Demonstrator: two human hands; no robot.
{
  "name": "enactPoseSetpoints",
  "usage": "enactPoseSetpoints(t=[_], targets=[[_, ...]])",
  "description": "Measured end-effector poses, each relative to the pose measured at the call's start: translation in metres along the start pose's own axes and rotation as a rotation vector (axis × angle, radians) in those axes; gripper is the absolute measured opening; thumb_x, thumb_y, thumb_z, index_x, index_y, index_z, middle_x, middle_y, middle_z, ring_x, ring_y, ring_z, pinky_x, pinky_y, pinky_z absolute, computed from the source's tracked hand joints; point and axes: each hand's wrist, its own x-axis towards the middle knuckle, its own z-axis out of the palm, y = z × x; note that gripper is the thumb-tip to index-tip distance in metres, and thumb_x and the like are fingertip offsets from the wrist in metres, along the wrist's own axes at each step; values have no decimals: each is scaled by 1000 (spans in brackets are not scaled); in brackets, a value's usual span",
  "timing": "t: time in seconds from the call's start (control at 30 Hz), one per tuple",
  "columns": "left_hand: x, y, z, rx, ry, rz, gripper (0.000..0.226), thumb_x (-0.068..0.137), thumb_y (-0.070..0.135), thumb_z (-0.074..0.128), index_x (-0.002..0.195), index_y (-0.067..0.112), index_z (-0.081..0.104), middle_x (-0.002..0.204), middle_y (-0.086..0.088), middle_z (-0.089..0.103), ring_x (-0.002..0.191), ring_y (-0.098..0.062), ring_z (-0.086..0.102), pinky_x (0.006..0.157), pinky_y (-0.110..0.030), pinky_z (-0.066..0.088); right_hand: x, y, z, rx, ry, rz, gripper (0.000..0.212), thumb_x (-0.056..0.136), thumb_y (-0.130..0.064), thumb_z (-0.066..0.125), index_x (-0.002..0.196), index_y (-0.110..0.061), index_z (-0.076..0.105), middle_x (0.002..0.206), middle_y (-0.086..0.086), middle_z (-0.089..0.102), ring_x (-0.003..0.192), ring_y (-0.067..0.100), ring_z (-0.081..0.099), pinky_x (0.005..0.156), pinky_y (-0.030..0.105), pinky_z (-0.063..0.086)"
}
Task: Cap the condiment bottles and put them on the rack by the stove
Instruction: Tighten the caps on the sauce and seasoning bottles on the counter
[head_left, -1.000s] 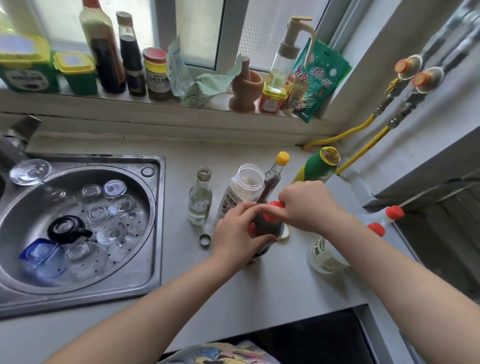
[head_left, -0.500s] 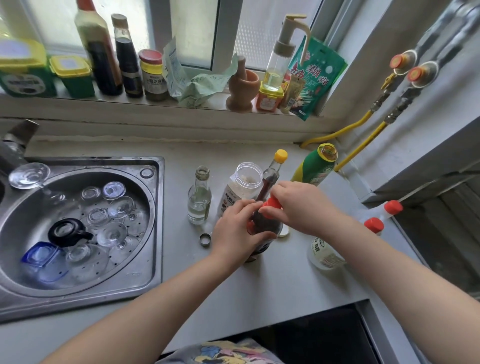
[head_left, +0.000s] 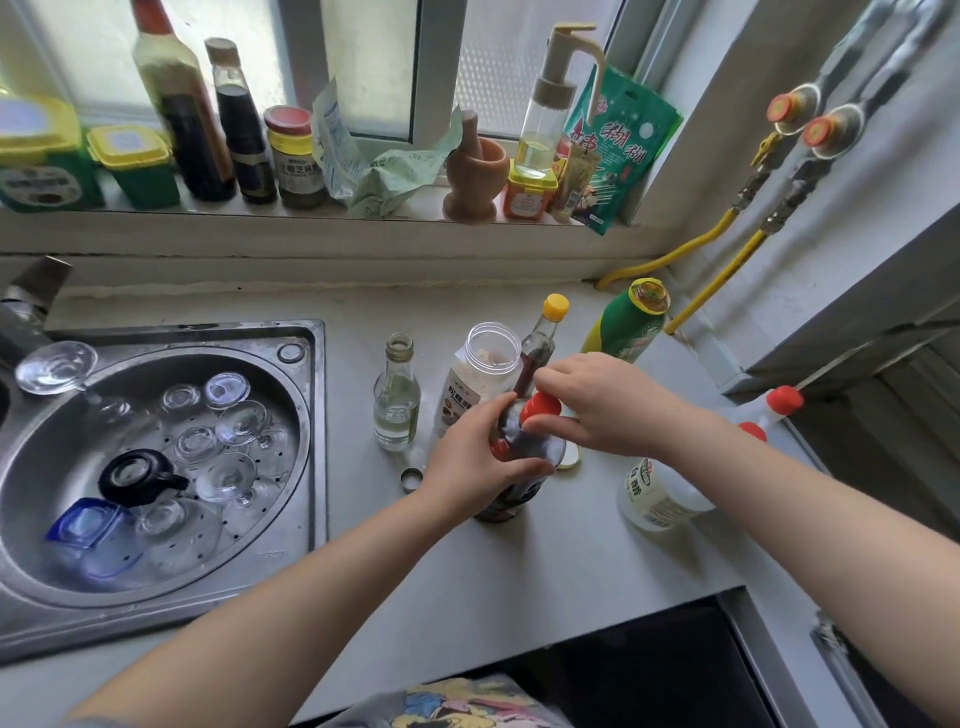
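A dark sauce bottle (head_left: 519, 493) stands on the grey counter (head_left: 519, 561), and my left hand (head_left: 475, 465) grips its shoulder. My right hand (head_left: 602, 402) pinches its red cap (head_left: 540, 404), which sits on the neck. Behind it stand an uncapped small glass bottle (head_left: 396, 400), an open clear jar (head_left: 480, 376), a thin dark bottle with a yellow cap (head_left: 543, 338) and an uncapped green bottle (head_left: 631, 322). A metal cap (head_left: 412, 479) and a pale lid (head_left: 570, 457) lie loose on the counter. A white vinegar bottle (head_left: 660, 496) stands to the right, partly behind my right forearm.
A steel sink (head_left: 156, 467) on the left holds several glass lids and a black lid. The window sill (head_left: 311, 208) carries bottles, jars, tins and a green packet. Yellow gas hoses (head_left: 691, 244) run along the right wall. A second red-capped bottle (head_left: 779, 405) stands at the counter's right edge.
My right hand's fingers have shifted round the red cap while my left hand kept its grip on the dark bottle. The bottle has stayed in place.
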Motion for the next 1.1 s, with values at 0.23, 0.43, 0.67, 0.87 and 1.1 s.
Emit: enactPoseSetpoints(t=[0.23, 0.43, 0.67, 0.87, 1.1], targets=[[-1, -2, 1, -25, -8, -2, 87, 57, 53, 80, 134, 32, 43, 126, 9, 57, 115, -8, 53, 96, -31, 46, 3, -11, 6, -62, 50, 197, 43, 88, -58, 42, 72, -19, 40, 74, 3, 59, 69, 23, 54, 54, 29, 28], [-1, 2, -2, -50, -9, 24, 71, 59, 49, 80, 122, 37, 50, 108, 14, 61, 92, -2, 55, 75, -16, 43, 10, -26, 12, -113, 69, 526, 51, 87, -58, 39, 57, -18, 38, 64, 1, 46, 64, 21, 42, 47, 25, 21], [0, 1, -5, -21, -16, 23, 83, 59, 47, 82, 132, 28, 48, 124, 9, 58, 112, -8, 54, 88, -15, 41, 2, -3, 15, -202, 222, 47, 47, 85, -58, 40, 61, -18, 48, 57, 1, 54, 51, 21, 52, 50, 27, 32], [-1, 2, -2, -9, -7, 12, 74, 58, 50, 81, 124, 29, 52, 115, 8, 61, 104, -10, 56, 82, -17, 43, 12, 2, 22, -182, 194, 7, 45, 85, -50, 42, 57, -17, 51, 51, 1, 53, 48, 21, 48, 49, 26, 31], [-2, 3, 4, 1, 36, 18, 83, 59, 53, 79, 132, 31, 46, 120, 9, 59, 110, -10, 54, 90, -29, 48, 13, -27, 20, -73, 56, 628, 53, 88, -57, 34, 60, -14, 49, 63, 3, 52, 65, 24, 55, 54, 26, 33]])
